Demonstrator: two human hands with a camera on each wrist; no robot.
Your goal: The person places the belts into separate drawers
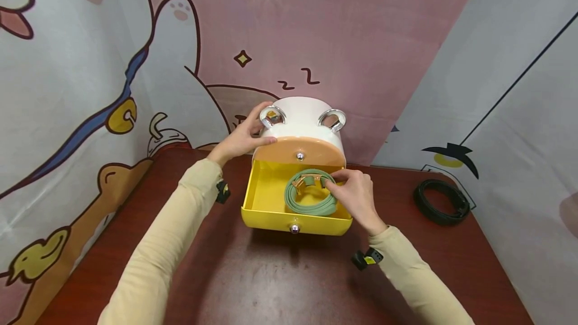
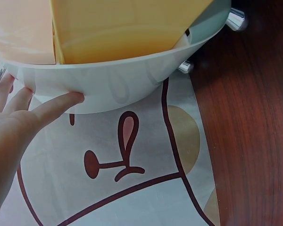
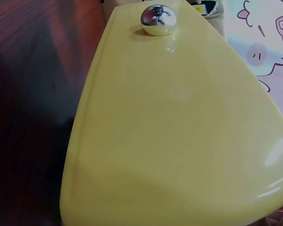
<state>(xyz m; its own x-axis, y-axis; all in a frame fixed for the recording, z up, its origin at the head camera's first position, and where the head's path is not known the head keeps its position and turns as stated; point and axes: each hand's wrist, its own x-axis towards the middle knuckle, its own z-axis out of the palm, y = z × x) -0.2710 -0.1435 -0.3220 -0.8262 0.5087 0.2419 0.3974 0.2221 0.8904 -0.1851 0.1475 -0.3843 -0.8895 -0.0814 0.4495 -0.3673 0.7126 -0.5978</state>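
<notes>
A white drawer box [image 1: 301, 117] with two silver ring-shaped ears stands at the table's back. Its upper drawer front [image 1: 301, 151] is peach with a silver knob, and the yellow lower drawer [image 1: 266, 192] is pulled out. My left hand [image 1: 244, 137] rests against the box's upper left side, thumb along the rim and fingers near the ear. Fingertips [image 2: 75, 97] touch the white wall in the left wrist view. Inside the yellow drawer is a coiled green belt [image 1: 312, 208] with gold-coloured metal parts. My right hand [image 1: 356, 194] pinches the coil's right side.
A coiled black belt [image 1: 441, 202] lies on the right of the reddish-brown table [image 1: 284, 280]. Cartoon-printed cloth [image 1: 325, 29] hangs close behind the box and at both sides. In the right wrist view, the yellow drawer front with its silver knob [image 3: 159, 20] fills most of the picture.
</notes>
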